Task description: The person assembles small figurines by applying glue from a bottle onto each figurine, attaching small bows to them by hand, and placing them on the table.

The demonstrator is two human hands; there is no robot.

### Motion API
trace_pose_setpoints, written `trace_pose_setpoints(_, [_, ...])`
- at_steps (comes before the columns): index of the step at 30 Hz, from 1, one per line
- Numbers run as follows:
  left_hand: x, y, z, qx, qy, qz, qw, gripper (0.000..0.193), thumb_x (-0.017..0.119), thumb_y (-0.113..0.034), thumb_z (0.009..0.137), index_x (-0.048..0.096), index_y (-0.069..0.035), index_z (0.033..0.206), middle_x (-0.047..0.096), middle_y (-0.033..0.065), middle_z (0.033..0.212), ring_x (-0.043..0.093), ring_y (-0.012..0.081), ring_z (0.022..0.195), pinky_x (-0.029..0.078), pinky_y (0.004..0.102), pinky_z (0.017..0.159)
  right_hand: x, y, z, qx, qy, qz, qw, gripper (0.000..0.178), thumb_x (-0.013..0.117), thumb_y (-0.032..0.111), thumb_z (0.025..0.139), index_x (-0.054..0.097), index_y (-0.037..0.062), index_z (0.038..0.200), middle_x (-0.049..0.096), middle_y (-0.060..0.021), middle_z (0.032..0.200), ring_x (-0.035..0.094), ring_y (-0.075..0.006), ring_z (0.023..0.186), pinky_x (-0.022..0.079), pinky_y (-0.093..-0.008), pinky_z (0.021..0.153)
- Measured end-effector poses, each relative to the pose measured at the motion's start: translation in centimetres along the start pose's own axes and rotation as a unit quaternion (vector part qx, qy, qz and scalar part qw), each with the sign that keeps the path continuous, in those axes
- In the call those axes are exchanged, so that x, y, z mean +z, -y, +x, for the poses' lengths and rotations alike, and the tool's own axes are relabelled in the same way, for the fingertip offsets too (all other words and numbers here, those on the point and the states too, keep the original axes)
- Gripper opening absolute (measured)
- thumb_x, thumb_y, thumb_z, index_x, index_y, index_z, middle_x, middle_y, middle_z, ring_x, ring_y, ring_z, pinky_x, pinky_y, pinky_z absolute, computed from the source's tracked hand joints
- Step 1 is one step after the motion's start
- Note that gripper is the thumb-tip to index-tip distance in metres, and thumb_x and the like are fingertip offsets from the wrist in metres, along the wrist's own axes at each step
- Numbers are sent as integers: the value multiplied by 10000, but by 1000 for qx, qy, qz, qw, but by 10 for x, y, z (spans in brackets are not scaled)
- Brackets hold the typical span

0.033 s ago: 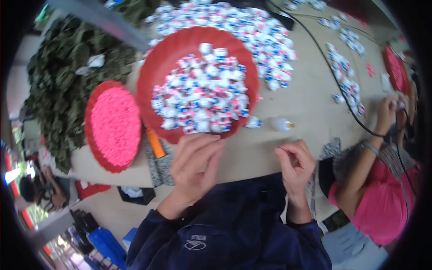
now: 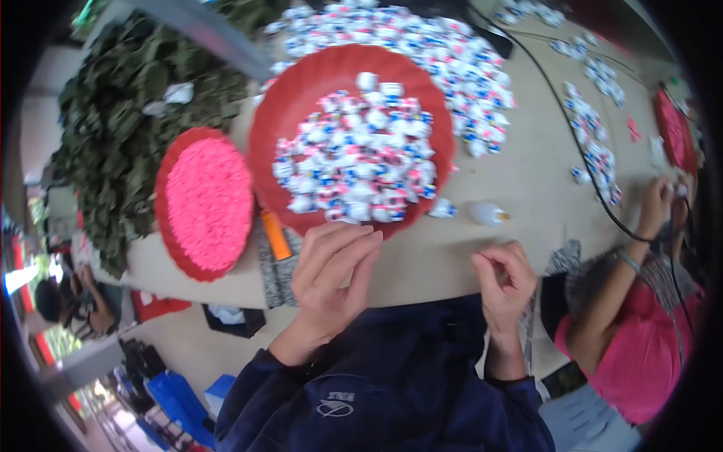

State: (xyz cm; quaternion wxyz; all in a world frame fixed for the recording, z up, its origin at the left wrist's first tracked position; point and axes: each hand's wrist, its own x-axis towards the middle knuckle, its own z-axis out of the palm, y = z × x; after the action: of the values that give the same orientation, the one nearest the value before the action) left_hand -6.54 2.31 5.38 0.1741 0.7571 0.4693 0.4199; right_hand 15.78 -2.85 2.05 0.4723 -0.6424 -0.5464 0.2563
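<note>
My left hand (image 2: 331, 279) is just in front of the near rim of a round red plastic bowl (image 2: 280, 98), its fingers bent together and the thumb close to their tips. Whatever it may pinch is hidden. In the bowl lies a heap of small white pieces (image 2: 361, 154) with blue and pink marks. To the right, my right hand (image 2: 508, 279) is raised over the table's near edge, thumb and index finger in a pinch. I cannot make out anything between them. A small white bottle (image 2: 486, 214) with a yellowish tip lies beyond that hand.
A red bowl of pink bits (image 2: 209, 203) stands left, an orange tool (image 2: 276, 235) beside it. Dark green cloth pieces (image 2: 113, 128) are piled behind. More white pieces (image 2: 482, 98) lie at the back. A black cable (image 2: 561, 113) crosses the right side, near a co-worker in pink (image 2: 617, 354).
The whole scene sits slightly further right in the picture. Both hands keep nearly the same pose, a little further left relative to the bowl.
</note>
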Motion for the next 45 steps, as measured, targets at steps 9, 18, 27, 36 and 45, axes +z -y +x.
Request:
trace_pose_setpoints(9, [-103,90,-17,-199,-29,512,835,501,604,-291,876,464,-50,1291,413,228,1328,415,386,1219,389,468,936,5,5,-5,19,55,13,998,105,694,-49,691,612,-10,746,577,-70,666,526,-175,595,412,-266,548])
trace_pose_setpoints(18, [-136,169,-22,-185,50,525,829,364,513,-304,922,487,-8,1132,521,248,1060,530,414,952,454,489,788,-5,1,-6,-22,38,-10,999,99,708,-22,694,624,-6,745,588,-80,665,538,-189,590,420,-283,534])
trace_pose_setpoints(27, [-149,197,-9,-171,63,492,851,288,428,-259,962,509,0,867,595,279,754,600,439,683,466,513,586,-13,1,22,-15,-58,-48,997,485,805,137,651,583,49,1074,611,-106,909,579,-233,793,473,-321,684])
trace_pose_setpoints(36, [-150,177,-6,-176,-35,405,896,293,463,-245,947,579,18,890,596,266,804,594,423,762,451,480,647,6,-26,28,-41,-37,-93,994,392,752,111,712,603,23,1064,622,-132,902,593,-269,835,476,-343,715])
trace_pose_setpoints(45, [-126,159,-7,-167,61,437,882,369,572,-312,892,536,14,1060,551,253,948,567,416,865,455,479,717,12,-22,30,-41,-20,-94,994,289,711,79,751,620,2,1013,614,-134,879,583,-270,806,469,-335,703])
